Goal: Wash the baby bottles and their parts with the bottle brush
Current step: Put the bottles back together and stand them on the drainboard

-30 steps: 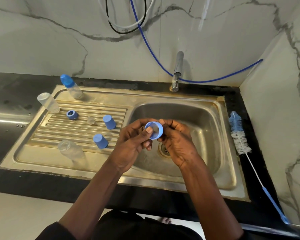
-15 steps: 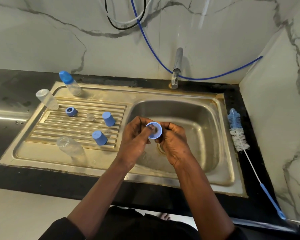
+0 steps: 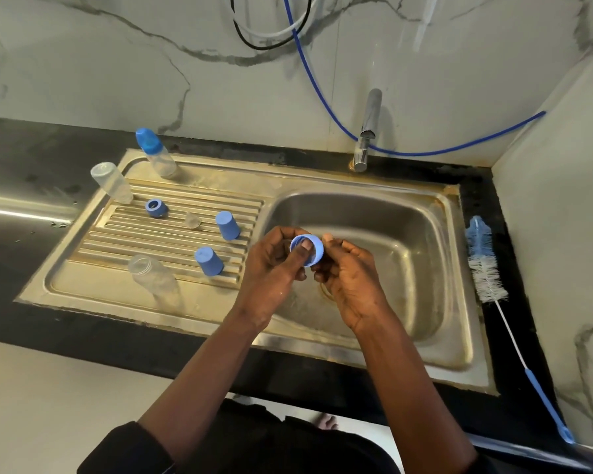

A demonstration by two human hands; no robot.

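Observation:
Both my hands hold a blue bottle ring over the left part of the sink basin. My left hand pinches it with the thumb inside the ring; my right hand grips its far side. On the drainboard lie a second blue ring, a clear teat, two blue caps, an open clear bottle, a clear bottle and a bottle with a blue cap. The bottle brush lies on the counter right of the sink.
The tap stands behind the basin with no water running. A blue hose and other cables hang along the marble wall. The drain sits under my hands. Black counter surrounds the sink; a wall closes the right side.
My hands stay together on the blue ring over the basin, shifting only slightly; the ring has turned a little between my fingers.

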